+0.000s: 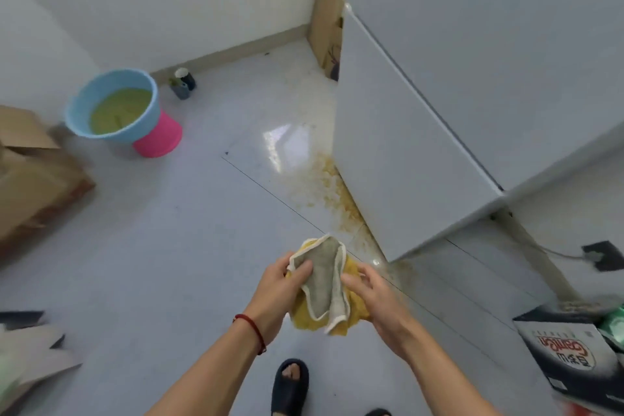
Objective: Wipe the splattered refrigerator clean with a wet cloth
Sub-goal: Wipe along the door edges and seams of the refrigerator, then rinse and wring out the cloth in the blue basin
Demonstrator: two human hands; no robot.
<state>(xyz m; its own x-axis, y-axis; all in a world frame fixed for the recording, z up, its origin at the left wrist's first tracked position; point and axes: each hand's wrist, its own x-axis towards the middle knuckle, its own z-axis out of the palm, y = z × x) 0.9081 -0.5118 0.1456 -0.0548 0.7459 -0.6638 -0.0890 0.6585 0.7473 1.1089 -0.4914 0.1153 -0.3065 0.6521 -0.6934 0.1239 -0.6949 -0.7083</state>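
- While we hold the cloth (pixel 324 284) low beside the fridge (pixel 405 145), left hand (pixel 280 287) pinches its edge and right hand (pixel 371 297) grips it.
- Fridge faces look clean; yellow splatter (pixel 334 186) remains along its base, on the floor (pixel 169 246).

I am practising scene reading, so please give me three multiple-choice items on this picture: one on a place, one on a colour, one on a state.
1. Where does the blue basin rest?
A. on a pink stool
B. on a box
C. inside the refrigerator

2. What colour is the water in the basin?
A. clear
B. yellow-green
C. red

3. How is the cloth held?
A. left hand only
B. both hands
C. it lies on the floor

Key: 1 A, pink shows under the basin; 2 B, the water looks murky yellow-green; 3 B, the right hand grips it too.
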